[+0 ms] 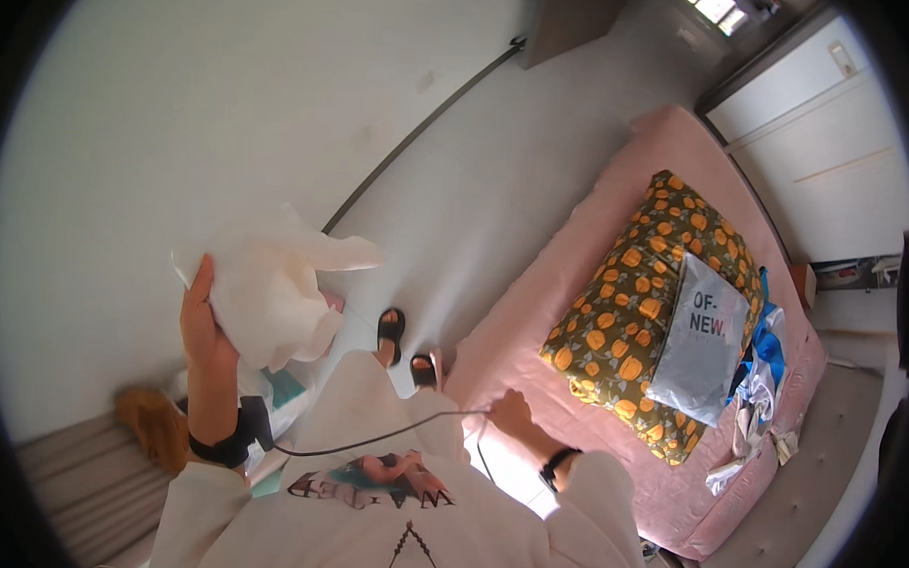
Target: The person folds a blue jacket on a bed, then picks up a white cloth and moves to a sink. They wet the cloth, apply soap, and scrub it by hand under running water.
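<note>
My left hand (pixel 211 324) grips a crumpled, thin white bag (pixel 255 299), apparently plastic, held up in front of the pale wall. A strap with a black device (pixel 254 420) circles that wrist. From it a thin dark cable (pixel 378 434) crosses in front of my body. My right hand (pixel 511 412) is closed around the cable near the bed's edge, and a length of it hangs below the fingers. Whether the bag holds anything is hidden.
To the right stands a bed (pixel 528 317) with a pink sheet. On it lie a pumpkin-patterned pillow (pixel 611 319), a grey plastic mailer (pixel 695 367) bearing print, and blue and white fabric (pixel 765 362). A slatted bench (pixel 80 481) with a brown item (pixel 149 420) is lower left.
</note>
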Demonstrator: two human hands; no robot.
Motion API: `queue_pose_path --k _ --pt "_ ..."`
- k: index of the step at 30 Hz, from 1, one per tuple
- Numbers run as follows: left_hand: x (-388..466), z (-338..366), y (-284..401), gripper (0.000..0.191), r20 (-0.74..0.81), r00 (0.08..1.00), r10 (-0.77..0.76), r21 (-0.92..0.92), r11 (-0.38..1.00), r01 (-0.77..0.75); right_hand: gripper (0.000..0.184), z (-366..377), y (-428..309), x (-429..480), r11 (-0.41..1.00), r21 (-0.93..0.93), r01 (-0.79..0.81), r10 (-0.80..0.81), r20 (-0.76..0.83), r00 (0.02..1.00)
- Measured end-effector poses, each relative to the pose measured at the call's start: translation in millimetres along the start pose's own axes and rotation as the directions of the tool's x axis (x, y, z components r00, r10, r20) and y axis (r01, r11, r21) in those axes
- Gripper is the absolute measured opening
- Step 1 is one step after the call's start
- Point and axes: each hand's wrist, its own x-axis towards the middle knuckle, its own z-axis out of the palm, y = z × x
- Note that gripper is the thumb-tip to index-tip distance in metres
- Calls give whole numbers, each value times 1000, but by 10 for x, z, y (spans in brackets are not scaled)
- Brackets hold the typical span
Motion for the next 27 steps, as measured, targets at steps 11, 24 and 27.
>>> queue_pose_path --k 11,24,27 --pt "1994 2439 -254 33 418 874 -246 104 969 223 20 -852 0 -726 683 607 -407 287 290 913" --pt "2863 5814 -661 28 626 642 -444 243 892 381 13 -2428 678 657 508 808 -300 424 69 903" --pt "3050 6524 -812 29 677 567 -469 290 879 379 18 -2929 1328 1114 549 762 -344 446 81 891"
